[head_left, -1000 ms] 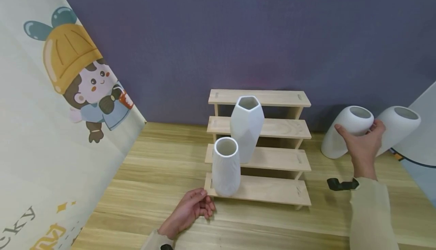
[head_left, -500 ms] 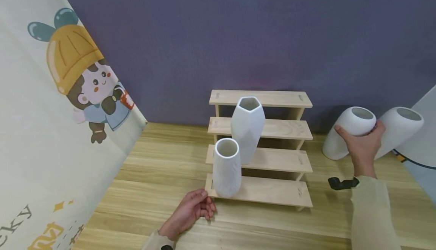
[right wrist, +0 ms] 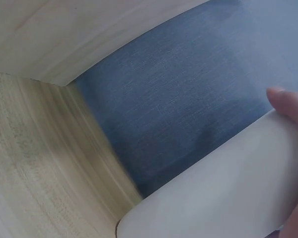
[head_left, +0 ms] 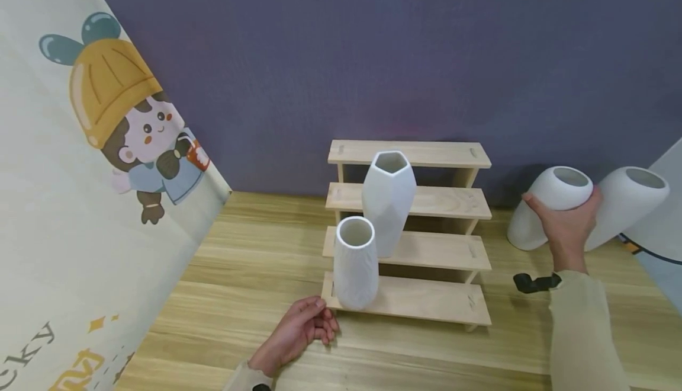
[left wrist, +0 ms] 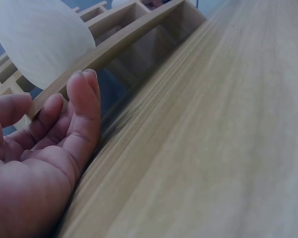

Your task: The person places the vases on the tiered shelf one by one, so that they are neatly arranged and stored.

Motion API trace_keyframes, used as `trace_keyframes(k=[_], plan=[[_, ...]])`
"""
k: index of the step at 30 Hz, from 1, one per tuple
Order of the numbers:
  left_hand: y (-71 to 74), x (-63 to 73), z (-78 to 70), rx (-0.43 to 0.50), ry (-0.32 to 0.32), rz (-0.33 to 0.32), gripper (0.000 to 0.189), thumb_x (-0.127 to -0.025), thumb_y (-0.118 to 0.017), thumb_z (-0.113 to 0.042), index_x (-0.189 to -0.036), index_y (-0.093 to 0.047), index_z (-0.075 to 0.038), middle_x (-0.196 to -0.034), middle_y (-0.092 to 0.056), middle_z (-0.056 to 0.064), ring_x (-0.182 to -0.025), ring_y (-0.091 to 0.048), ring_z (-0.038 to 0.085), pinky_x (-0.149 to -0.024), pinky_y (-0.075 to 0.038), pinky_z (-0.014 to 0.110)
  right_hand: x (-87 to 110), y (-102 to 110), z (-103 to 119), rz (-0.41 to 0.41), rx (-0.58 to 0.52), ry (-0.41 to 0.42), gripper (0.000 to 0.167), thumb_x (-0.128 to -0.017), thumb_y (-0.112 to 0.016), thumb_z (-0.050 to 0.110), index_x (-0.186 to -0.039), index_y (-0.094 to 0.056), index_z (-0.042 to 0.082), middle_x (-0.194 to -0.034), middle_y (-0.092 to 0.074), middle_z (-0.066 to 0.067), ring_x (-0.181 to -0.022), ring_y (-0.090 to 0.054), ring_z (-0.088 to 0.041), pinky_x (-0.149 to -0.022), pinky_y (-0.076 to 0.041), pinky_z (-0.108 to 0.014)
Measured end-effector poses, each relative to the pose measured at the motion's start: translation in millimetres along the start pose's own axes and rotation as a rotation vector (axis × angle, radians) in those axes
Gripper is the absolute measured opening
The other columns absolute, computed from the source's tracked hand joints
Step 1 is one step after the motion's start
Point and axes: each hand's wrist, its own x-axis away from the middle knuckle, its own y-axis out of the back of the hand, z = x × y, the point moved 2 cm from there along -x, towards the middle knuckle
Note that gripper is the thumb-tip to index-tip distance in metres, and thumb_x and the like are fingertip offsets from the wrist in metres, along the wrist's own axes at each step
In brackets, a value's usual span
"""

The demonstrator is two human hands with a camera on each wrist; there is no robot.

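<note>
My right hand grips a smooth white oval-mouthed vase from the near side, thumb on its left and fingers on its right. In the right wrist view, the vase's lower end is right at the tabletop. A similar white vase stands just right of that hand. My left hand pinches the front left corner of the lowest step of a wooden stepped shelf, with the thumb above the board. On that step stands a white textured vase, and on the step behind it a taller faceted vase.
A dark blue-grey wall rises behind the shelf. To the left stands a pale panel with a cartoon figure, and another pale panel borders the right side. The wood-grain tabletop runs underneath.
The fingers of my right hand have slid further round the right side of the vase, which has shifted slightly to the right. My left hand stays at the shelf corner.
</note>
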Motion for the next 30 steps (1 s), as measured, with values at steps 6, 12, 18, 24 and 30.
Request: trace_keyframes(k=[6, 12, 18, 24, 30], plan=[[-1.2, 0.6, -1.2, -0.012, 0.001, 0.001, 0.029, -0.11, -0.033, -0.017, -0.097, -0.059, -0.011, -0.093, -0.074, 0.0, -0.08, -0.07, 0.007, -0.069, -0.059, 0.019, -1.4, -1.0, 2.0, -0.002, -0.01, -0.009, 0.103, -0.076, -0.084, 0.037, -0.152, -0.016, 0.042, -0.158, -0.031, 0.012, -0.136, -0.035, -0.008, -0.123, -0.032, -0.037], [-1.5, 1.4, -1.2, -0.019, 0.009, -0.004, 0.028, -0.11, -0.034, -0.019, -0.097, -0.058, -0.011, -0.093, -0.074, -0.001, -0.08, -0.069, 0.006, -0.069, -0.058, 0.019, -0.4, -1.6, 0.2, -0.013, -0.007, 0.011, 0.102, -0.076, -0.083, 0.038, -0.153, -0.016, 0.041, -0.159, -0.032, 0.01, -0.137, -0.035, -0.008, -0.123, -0.032, -0.036], [-1.8, 1.4, -1.1, -0.023, 0.003, -0.007, 0.028, -0.11, -0.034, -0.019, -0.097, -0.058, -0.011, -0.093, -0.074, -0.001, -0.079, -0.069, 0.007, -0.069, -0.058, 0.019, -0.2, -1.4, -2.6, -0.007, -0.027, -0.001, 0.106, -0.074, -0.085, 0.037, -0.154, -0.014, 0.041, -0.159, -0.03, 0.011, -0.136, -0.034, -0.007, -0.122, -0.031, -0.034], [-2.1, 1.6, -1.3, -0.031, 0.001, -0.006, 0.028, -0.11, -0.034, -0.019, -0.097, -0.058, -0.012, -0.093, -0.074, -0.001, -0.08, -0.069, 0.006, -0.069, -0.059, 0.019, -1.0, -1.9, -5.1, -0.016, -0.048, -0.005, 0.112, -0.071, -0.088, 0.037, -0.155, -0.012, 0.041, -0.16, -0.029, 0.012, -0.138, -0.033, -0.008, -0.123, -0.03, -0.032], [-2.3, 2.9, -1.1, -0.021, 0.002, -0.002, 0.028, -0.11, -0.034, -0.02, -0.097, -0.058, -0.012, -0.093, -0.074, -0.001, -0.08, -0.069, 0.006, -0.069, -0.058, 0.019, -1.0, -3.0, -4.6, -0.032, -0.026, 0.018, 0.108, -0.073, -0.085, 0.039, -0.155, -0.014, 0.04, -0.159, -0.03, 0.01, -0.137, -0.034, -0.008, -0.122, -0.031, -0.032]])
